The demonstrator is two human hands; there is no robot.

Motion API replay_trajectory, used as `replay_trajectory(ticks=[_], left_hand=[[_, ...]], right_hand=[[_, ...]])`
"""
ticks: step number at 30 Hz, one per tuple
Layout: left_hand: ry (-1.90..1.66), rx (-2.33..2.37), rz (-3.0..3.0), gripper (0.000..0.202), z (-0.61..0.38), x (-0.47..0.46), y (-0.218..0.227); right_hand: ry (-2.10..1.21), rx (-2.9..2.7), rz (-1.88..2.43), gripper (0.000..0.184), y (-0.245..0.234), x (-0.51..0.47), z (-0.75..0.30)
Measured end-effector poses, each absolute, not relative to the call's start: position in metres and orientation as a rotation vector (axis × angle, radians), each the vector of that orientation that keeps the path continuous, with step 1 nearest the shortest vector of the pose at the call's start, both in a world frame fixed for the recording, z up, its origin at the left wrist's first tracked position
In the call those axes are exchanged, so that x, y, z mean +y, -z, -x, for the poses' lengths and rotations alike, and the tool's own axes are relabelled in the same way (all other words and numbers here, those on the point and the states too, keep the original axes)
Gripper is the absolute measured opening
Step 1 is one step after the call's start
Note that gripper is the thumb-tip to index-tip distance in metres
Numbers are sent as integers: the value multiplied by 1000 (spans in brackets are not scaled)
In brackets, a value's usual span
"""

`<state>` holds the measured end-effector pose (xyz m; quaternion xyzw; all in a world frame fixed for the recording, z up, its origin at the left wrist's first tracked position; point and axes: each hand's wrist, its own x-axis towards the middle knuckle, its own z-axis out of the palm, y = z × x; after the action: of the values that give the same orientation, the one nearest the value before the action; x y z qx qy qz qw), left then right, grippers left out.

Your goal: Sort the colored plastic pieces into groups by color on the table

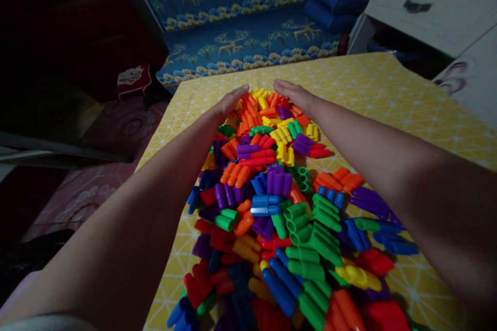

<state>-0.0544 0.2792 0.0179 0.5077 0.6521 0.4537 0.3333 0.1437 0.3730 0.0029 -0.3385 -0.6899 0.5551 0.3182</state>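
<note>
Rounded, tube-shaped plastic pieces in red, orange, yellow, green, blue and purple (pixel 266 205) lay heaped on a white-lined yellow tablecloth (pixel 361 93), spreading away between two outstretched bare forearms (pixel 155 191). At the heap's far end, the left hand (pixel 234 100) and right hand (pixel 293 95) angled inward on either side, both open with fingers extended, their tips apart, neither closed around a piece. Beyond the table stood a blue, deer-patterned sofa (pixel 252 46).

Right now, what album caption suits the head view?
Left hand and right hand flank the far end of multicolored bullet-shaped plastic blocks heaped on a yellow tablecloth.
</note>
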Motion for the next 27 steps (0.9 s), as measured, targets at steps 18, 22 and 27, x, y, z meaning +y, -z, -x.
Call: replay_trajectory(ticks=[18,22,27], left_hand=[[-967,1467,-1710,57,-10,109,-112],[-945,1557,-1995,51,-33,48,-107],[-945,1642,-2242,57,-54,-12,-84]], right_hand=[[-1500,-2129,364,34,-86,211,-198],[-1122,-2291,358,41,-93,158,-221],[-730,-2413,417,55,-84,96,-244]])
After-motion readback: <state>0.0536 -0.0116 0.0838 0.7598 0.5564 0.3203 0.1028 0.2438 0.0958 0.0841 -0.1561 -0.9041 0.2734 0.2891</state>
